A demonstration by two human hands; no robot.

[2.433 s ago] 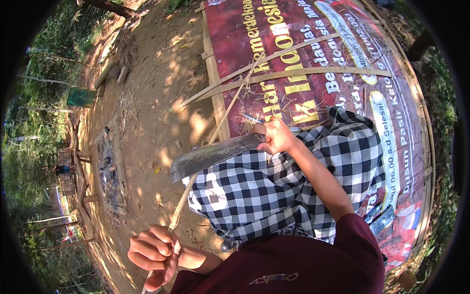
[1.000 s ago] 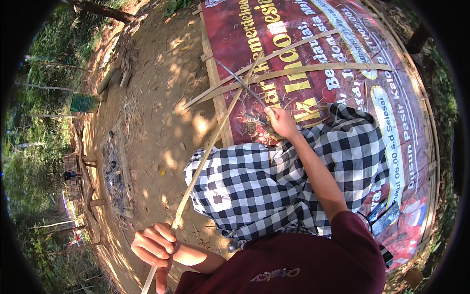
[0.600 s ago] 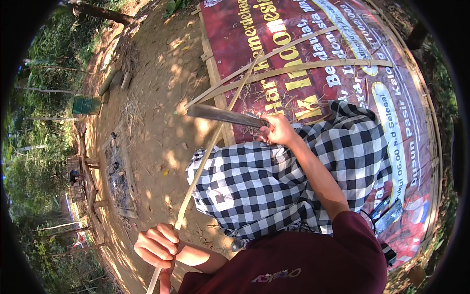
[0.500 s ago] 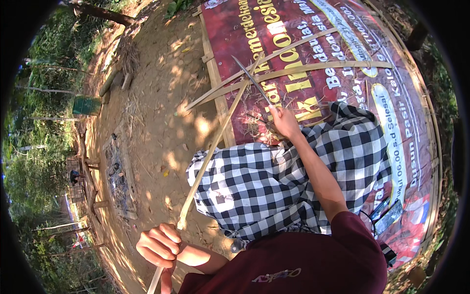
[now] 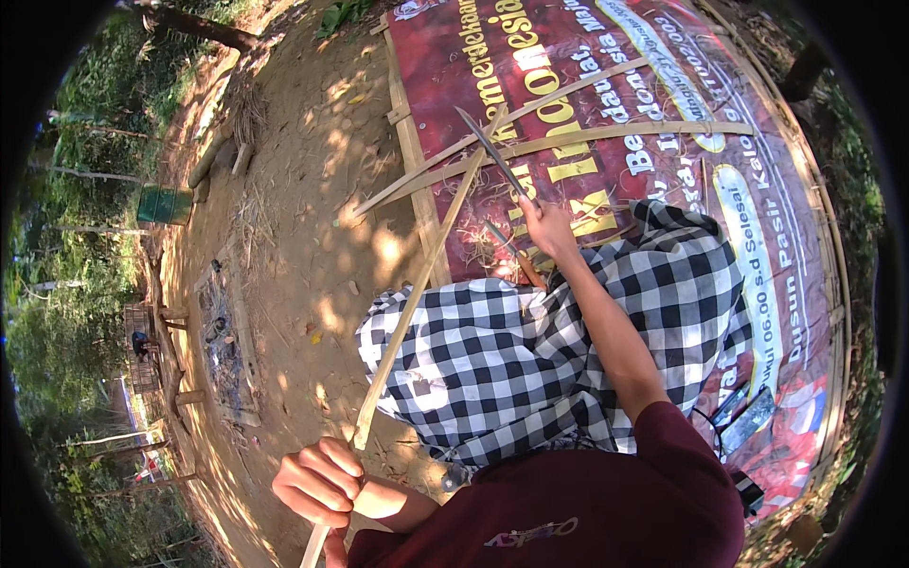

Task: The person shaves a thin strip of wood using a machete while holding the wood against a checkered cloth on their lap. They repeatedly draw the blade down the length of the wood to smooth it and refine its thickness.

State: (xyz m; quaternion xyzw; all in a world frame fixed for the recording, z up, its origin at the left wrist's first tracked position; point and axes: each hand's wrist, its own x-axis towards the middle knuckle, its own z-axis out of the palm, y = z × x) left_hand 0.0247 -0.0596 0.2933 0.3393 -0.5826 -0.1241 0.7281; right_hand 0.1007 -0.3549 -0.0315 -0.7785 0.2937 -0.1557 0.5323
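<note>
Strip [image 5: 402, 331] is held tight in the left grip [image 5: 319, 481], seemingly for steadiness. Machete [image 5: 502, 160] is clasped in the right grip [image 5: 547, 230] and pointed forward, probably for safety.

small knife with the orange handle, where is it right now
The small knife lies on the red banner near the middle of the head view, just left of the right hand and by the checkered cloth.
</note>
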